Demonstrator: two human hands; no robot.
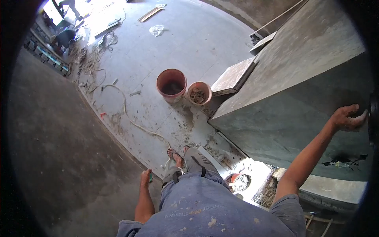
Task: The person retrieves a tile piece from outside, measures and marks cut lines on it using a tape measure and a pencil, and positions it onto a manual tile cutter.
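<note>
My left hand (pixel 145 177) hangs low beside my leg, near the dark wall on the left. Its fingers are closed on a small green object (pixel 150 178), mostly hidden by the hand. My right hand (pixel 349 118) is raised at the far right, in front of the grey plastered wall (pixel 276 122). Its fingers are curled, with pale fingertips close to a dark object (pixel 372 118) at the edge of view. Whether they touch it, and what they hold, I cannot make out. Below that hand, a dark hole (pixel 345 161) with wires opens in the wall.
A large reddish bucket (pixel 172 96) and a smaller bucket with debris (pixel 198 94) stand on the floor. Tiles (pixel 233 76) lean against the wall. A cable (pixel 125 104) runs to my feet. Near my right leg sits a bucket (pixel 241 182) with pale material. A person (pixel 71 8) is far back.
</note>
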